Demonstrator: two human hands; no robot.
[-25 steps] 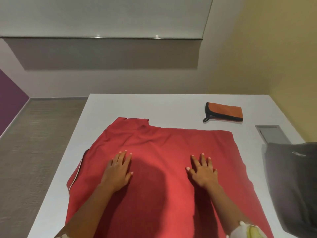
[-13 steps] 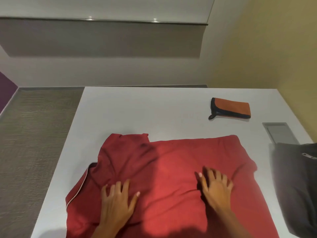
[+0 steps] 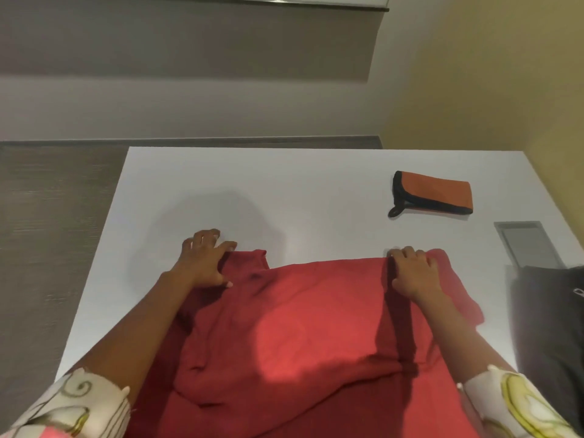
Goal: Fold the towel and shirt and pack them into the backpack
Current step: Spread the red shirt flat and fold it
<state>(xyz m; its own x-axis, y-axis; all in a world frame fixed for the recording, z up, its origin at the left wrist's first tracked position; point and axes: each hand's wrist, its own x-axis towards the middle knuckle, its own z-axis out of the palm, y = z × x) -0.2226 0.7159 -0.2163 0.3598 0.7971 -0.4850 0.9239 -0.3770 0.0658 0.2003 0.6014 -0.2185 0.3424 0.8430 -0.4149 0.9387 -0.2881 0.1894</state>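
Both hands have gone from mid-cloth to the far edge, left hand (image 3: pixel 205 260) and right hand (image 3: pixel 414 270) well apart, each gripping the shirt (image 3: pixel 300 327) rumpled on the worktop (image 3: pixel 284 184); uneven pulls could skew the fold.

Near part of the red shirt (image 3: pixel 300 327) ran off the bottom edge; dark backpack (image 3: pixel 550 327) was cut by the right edge, covering the near end of a grey panel (image 3: pixel 531 245); right hand (image 3: pixel 414 273) curled its fingertips out of sight

Indoor room: white table (image 3: pixel 316 184), roller blind (image 3: pixel 189 36)
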